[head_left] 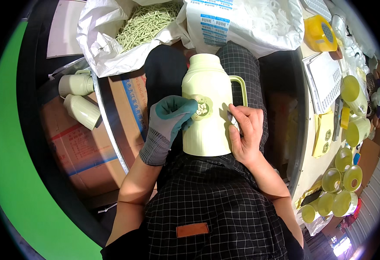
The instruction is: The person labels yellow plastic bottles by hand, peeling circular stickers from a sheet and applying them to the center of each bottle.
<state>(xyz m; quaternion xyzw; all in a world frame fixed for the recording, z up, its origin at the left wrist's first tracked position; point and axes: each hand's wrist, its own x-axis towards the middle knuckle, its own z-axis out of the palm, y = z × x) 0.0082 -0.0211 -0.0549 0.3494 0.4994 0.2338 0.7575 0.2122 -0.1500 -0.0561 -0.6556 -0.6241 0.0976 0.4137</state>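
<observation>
Ahead, a white sack [98, 54] holds green sticks [148, 24]; left hand [169, 113], pinched narrow, against a green jug [208, 138]; right hand [249, 132] gripping a small shiny item [234, 121].

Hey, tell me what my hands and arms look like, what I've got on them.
Your left hand wears a pale grey knit glove with teal coating and a darker ribbed cuff. Your right hand is bare, as are both forearms, below black sleeves.
</observation>
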